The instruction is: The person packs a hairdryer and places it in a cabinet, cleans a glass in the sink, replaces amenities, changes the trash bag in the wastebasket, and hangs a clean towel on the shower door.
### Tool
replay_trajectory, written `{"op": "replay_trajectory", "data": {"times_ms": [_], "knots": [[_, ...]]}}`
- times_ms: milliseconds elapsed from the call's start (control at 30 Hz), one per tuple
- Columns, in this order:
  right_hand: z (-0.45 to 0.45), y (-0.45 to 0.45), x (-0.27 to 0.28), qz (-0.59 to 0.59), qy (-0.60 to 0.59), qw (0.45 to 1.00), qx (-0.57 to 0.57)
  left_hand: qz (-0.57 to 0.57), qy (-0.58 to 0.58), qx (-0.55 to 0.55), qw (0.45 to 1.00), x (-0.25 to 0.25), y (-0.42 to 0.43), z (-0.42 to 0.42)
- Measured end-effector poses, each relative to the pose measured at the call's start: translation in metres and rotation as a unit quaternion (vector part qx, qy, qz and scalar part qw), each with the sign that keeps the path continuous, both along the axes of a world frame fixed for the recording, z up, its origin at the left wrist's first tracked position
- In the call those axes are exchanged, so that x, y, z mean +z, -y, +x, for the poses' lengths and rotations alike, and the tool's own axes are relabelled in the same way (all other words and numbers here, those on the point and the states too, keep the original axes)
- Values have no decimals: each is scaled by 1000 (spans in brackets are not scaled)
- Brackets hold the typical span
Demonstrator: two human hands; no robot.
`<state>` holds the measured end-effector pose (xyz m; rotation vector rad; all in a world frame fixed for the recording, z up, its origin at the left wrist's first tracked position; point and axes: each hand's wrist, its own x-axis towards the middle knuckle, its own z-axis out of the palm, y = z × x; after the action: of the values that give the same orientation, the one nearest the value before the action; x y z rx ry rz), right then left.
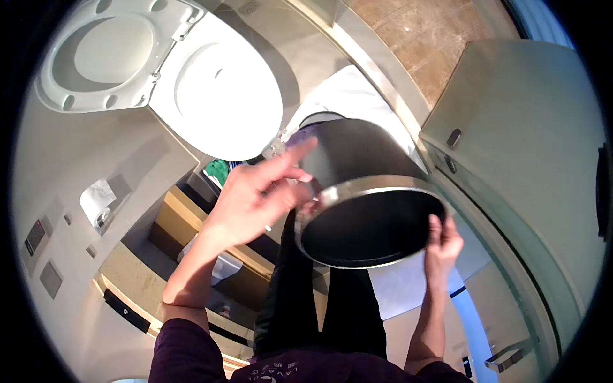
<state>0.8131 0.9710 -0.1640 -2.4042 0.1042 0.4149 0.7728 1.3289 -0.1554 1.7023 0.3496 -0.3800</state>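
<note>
A black bin [364,150] with a shiny metal rim is tilted so that its dark opening faces me. On the right side of that rim, my right hand [442,249] grips with the thumb over the edge and the fingers on the outside. My left hand [265,191] is at the bin's left side, slightly blurred, its fingers spread and the index finger stretched out. Whether its fingertips touch the rim is unclear. Behind the bin, part of a white bag or cloth [345,92] shows on the floor. The bin's inside looks dark, with nothing visible in it.
A white toilet [223,96] with its lid raised stands at the upper left. Toilet paper [98,201] hangs on the left wall. Below it are wooden shelves [172,223] with items. A glass door [511,236] with a metal handle [509,357] is at the right.
</note>
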Motion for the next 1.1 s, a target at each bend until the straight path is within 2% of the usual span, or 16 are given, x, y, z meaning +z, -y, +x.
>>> {"op": "replay_trajectory", "data": {"times_ms": [33, 67, 167, 200, 300, 433, 500, 567, 700, 767, 800, 833, 900, 967, 1033, 1100], "knots": [[11, 3, 12, 80, -41, 993, -72, -159, -37, 121, 979, -16, -3, -6], [13, 15, 5, 114, -26, 987, -108, -144, -76, 149, 975, -33, -8, -6], [28, 9, -22, 200, -17, 958, -204, 189, -111, -13, 976, -138, -2, -35], [38, 13, -40, 110, -87, 966, -218, 251, -72, -86, 961, -168, 4, -43], [66, -9, -130, 196, -117, 939, -256, 252, -182, -95, 946, -201, 39, -24], [109, -58, -249, 231, -201, 897, -319, 266, -197, -22, 944, -266, 68, -8], [123, -71, -301, 254, -259, 888, -283, 258, -111, 48, 959, -325, 76, -20], [135, -89, -334, 248, -278, 888, -268, 284, -55, 91, 953, -337, 83, -24], [140, -115, -379, 233, -325, 884, -244, 234, 130, 112, 957, -330, 93, -51], [138, -123, -387, 222, -340, 879, -250, 97, 26, 131, 986, -328, 101, -70], [136, -120, -390, 216, -341, 881, -248, -20, -105, 126, 986, -325, 103, -75], [134, -113, -399, 210, -342, 882, -247, -21, -103, 126, 986, -330, 103, -79], [127, -101, -407, 214, -338, 880, -258, -102, -238, 204, 944, -345, 108, -87], [109, -91, -394, 113, -291, 935, -165, -147, -239, 300, 911, -352, 112, -87], [75, -88, -389, 22, -303, 938, -166, -226, -390, 451, 770, -331, 105, -74], [51, -94, -353, 6, -397, 903, -162, -268, -435, 391, 766, -348, 95, -81]]}}
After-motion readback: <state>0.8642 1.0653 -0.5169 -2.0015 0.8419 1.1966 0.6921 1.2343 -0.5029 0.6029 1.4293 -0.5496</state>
